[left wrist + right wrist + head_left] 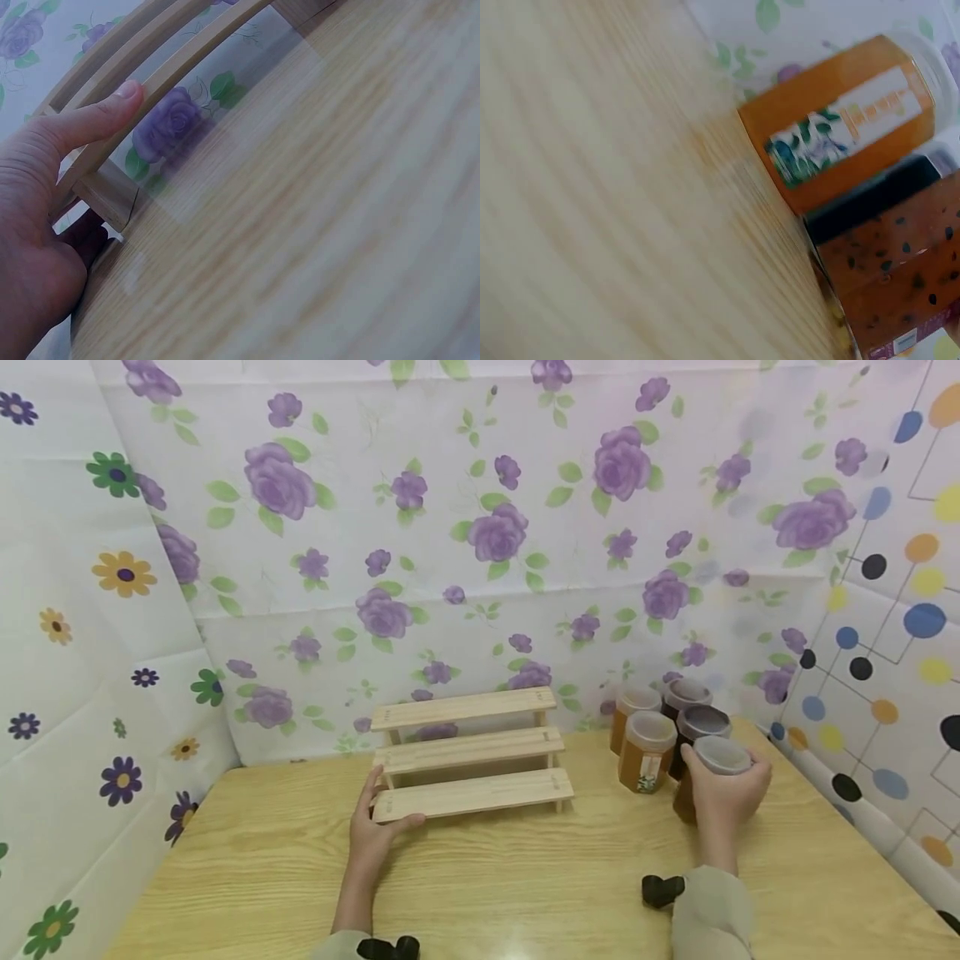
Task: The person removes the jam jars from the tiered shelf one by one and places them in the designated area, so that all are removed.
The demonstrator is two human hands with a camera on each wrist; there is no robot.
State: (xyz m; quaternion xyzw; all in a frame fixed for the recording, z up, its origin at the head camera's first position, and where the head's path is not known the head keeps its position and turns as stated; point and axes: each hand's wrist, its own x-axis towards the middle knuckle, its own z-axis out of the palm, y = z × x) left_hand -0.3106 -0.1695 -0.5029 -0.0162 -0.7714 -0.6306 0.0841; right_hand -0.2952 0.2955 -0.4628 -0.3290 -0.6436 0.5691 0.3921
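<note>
My left hand [372, 833] grips the left end of a three-step wooden display rack [476, 795]. In the left wrist view the thumb lies over the front slat [166, 84], and the other fingers go round behind the leg, partly hidden. At the right, my right hand [727, 799] holds a jar [904, 262] by its upper part, thumb and fingers on either side of the pale lid [720, 755]. Reddish-brown contents with dark specks show through its wall. Right beside it stands an orange jar with a leafy label [647, 753].
Behind the held jar stand a dark jar [703, 722], another dark jar [686, 692] and a second orange jar [627, 714], near the table's back edge. Flowered cloth [450, 527] hangs behind the wooden table [525, 877]; dotted cloth [892, 693] borders its right side.
</note>
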